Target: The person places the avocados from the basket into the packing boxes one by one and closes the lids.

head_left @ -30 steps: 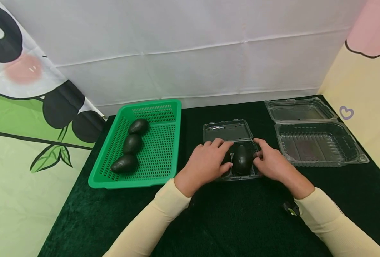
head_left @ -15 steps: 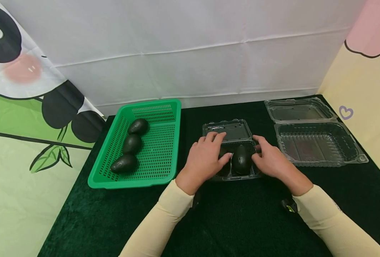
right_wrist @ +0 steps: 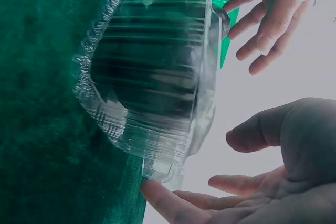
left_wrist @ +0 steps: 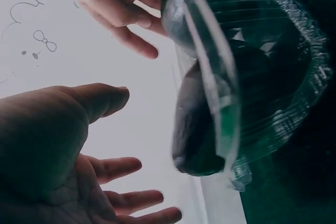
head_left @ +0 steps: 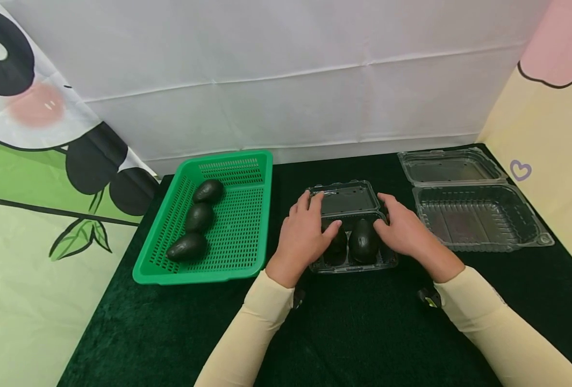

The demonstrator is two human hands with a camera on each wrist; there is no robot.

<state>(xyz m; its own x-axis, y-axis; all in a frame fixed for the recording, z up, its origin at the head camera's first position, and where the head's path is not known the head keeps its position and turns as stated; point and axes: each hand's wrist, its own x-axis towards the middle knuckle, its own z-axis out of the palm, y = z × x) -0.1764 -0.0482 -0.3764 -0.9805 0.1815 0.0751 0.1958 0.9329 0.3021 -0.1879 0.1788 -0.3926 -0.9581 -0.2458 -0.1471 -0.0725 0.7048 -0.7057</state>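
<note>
Two dark avocados lie side by side in a small clear clamshell [head_left: 354, 267], whose lid [head_left: 349, 200] is folded back on the far side. The right avocado [head_left: 363, 242] shows fully in the head view; the left avocado [head_left: 336, 250] is partly covered by my left hand [head_left: 301, 231]. That hand hovers over the clamshell's left edge, fingers spread and thumb above the left avocado. My right hand [head_left: 404, 228] is at the right edge, thumb beside the right avocado. In the right wrist view its lowest fingertip [right_wrist: 152, 190] is right at the clamshell's corner. Neither hand grips anything.
A green basket [head_left: 264, 226] with three avocados [head_left: 200, 217] stands on the left of the dark green cloth [head_left: 354, 333]. On the right lies a larger clear clamshell [head_left: 479, 215], lid up. A white backdrop [head_left: 286, 107] rises behind the table.
Both hands have drawn back from the avocados. The left hand moved left and away from the body, its fingers spreading; the right slid slightly forward. The avocados and the small clamshell stay nearly in place.
</note>
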